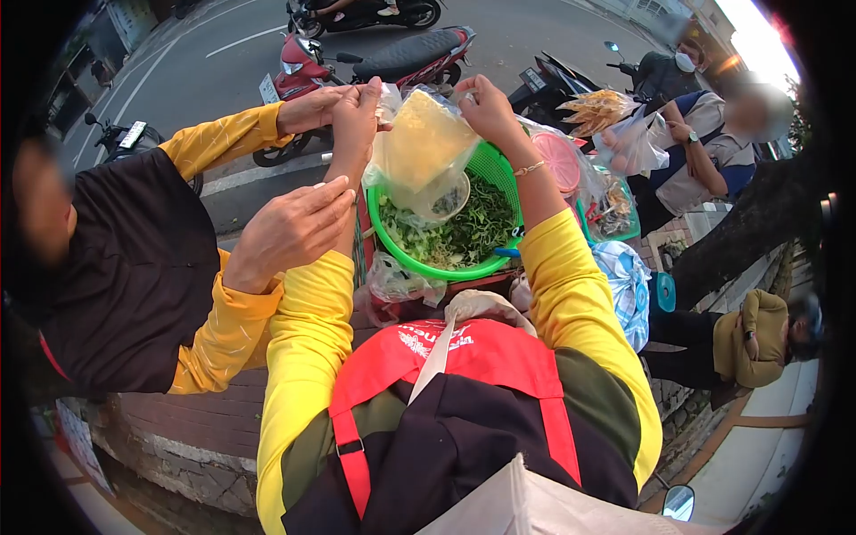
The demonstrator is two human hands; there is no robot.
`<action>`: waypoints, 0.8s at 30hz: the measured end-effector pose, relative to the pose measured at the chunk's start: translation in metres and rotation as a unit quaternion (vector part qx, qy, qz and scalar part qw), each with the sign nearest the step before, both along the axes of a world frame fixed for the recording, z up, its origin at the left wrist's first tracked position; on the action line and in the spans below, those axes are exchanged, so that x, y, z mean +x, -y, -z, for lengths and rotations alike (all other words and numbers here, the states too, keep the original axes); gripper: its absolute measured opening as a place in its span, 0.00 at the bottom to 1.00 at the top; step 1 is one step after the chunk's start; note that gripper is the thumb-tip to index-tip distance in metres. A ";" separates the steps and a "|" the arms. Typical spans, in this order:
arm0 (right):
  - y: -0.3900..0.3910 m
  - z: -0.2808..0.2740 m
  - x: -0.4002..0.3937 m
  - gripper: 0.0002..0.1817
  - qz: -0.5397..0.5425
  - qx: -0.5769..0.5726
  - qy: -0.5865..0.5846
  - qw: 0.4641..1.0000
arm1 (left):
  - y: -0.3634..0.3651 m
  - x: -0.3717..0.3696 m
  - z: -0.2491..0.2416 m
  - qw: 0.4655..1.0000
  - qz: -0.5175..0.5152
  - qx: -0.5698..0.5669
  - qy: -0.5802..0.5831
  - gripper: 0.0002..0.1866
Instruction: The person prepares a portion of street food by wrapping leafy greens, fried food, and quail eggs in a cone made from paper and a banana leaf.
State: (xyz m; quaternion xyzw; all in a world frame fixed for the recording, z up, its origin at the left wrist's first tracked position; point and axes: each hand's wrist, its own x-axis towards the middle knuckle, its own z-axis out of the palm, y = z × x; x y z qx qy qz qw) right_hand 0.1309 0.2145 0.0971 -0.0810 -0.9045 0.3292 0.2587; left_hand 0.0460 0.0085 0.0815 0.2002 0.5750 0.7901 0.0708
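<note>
Both my hands are raised over a green basket [385, 242] of chopped green leaves [481, 218]. Between them hangs a clear plastic bag [423, 147] with something pale yellow in it. My left hand [357, 120] is closed on the bag's left upper corner, next to a co-worker's hand [314, 111]. My right hand [486, 107] pinches the bag's right upper edge. Behind the bag, a round bowl partly shows among the leaves. A blue handle [507, 253] lies at the basket's right rim. The co-worker's other hand [299, 227] is beside my left forearm, fingers stretched.
A pink round lid [557, 162], bagged snacks [599, 111] and a blue-white bag [621, 281] lie right of the basket. A crumpled plastic bag [401, 281] sits in front. Parked motorbikes [406, 58] stand behind. Other people stand at right.
</note>
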 end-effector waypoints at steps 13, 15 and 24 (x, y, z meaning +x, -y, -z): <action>0.047 -0.115 0.019 0.18 -0.239 -0.066 -0.016 0.969 | 0.052 0.094 -0.044 0.931 0.109 0.338 -0.079 0.11; 0.062 -0.125 0.023 0.18 -0.290 -0.056 -0.011 0.955 | 0.064 0.121 -0.048 0.922 0.107 0.367 -0.059 0.13; 0.129 -0.110 0.007 0.23 -0.468 -0.117 -0.034 0.875 | 0.132 0.210 -0.024 0.936 -0.006 0.346 -0.069 0.19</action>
